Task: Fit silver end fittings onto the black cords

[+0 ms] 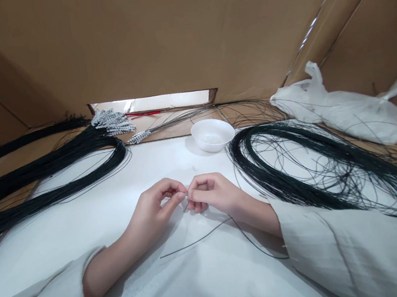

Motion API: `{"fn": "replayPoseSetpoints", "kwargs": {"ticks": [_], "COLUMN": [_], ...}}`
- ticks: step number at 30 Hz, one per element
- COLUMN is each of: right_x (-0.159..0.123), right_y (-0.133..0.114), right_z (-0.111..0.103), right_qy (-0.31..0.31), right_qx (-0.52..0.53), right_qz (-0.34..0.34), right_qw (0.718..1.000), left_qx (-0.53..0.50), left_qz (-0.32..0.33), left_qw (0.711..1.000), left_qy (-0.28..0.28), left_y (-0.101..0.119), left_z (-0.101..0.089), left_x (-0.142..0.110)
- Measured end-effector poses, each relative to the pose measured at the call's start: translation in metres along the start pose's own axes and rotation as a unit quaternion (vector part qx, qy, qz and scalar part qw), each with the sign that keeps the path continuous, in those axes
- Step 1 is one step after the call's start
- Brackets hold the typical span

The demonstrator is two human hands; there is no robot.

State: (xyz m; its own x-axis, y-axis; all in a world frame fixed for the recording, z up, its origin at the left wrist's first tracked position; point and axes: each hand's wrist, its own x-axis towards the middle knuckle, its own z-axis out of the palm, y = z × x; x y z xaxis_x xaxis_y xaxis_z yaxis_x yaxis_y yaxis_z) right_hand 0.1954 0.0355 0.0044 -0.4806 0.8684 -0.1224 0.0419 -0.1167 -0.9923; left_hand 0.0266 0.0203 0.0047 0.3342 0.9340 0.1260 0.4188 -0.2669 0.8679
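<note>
Thumb and fingertips of my left hand [160,202] pinch a tiny black-and-white piece [186,194], mostly hidden by the fingers. My right hand [209,192] is closed on the same piece from the other side, fingers curled, so the two hands nearly touch. Below the right wrist, a thin black cord [198,242] lies in a bend over the white cloth and runs under the right forearm. Whether this cord joins the pinched piece cannot be made out.
A white bowl [213,135] stands beyond my hands. Black cord bundles [46,162] with white-patterned ends [112,122] lie at left; a looped black bundle [293,173] spreads at right. A white plastic bag [358,110] sits back right. Cardboard walls [172,32] enclose the white tabletop [66,239].
</note>
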Motion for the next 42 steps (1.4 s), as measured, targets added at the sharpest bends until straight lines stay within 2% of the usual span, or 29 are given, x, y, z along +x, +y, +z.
{"fn": "replayPoseSetpoints", "kwargs": {"ticks": [5, 17, 26, 42], "right_x": [-0.001, -0.0003, 0.0015, -0.0001], "right_y": [-0.0012, 0.0024, 0.0012, 0.0041], "right_z": [0.0008, -0.0019, -0.0009, -0.0016], "right_qy": [0.001, -0.016, 0.002, -0.015], "right_qx": [-0.012, -0.009, 0.0, 0.0], "right_qz": [0.008, -0.002, 0.013, 0.004], "right_qw": [1.0, 1.0, 1.0, 1.0], "left_qx": [0.038, 0.028, -0.013, 0.075], "left_qz": [0.011, 0.004, -0.006, 0.006], "left_qw": [0.999, 1.0, 1.0, 0.997], "left_qy": [0.001, 0.004, 0.007, 0.018], "left_y": [0.0008, 0.0006, -0.0025, 0.0044], "left_z": [-0.0006, -0.0009, 0.0022, 0.0034], "left_x": [-0.0008, 0.001, -0.0011, -0.0036]}}
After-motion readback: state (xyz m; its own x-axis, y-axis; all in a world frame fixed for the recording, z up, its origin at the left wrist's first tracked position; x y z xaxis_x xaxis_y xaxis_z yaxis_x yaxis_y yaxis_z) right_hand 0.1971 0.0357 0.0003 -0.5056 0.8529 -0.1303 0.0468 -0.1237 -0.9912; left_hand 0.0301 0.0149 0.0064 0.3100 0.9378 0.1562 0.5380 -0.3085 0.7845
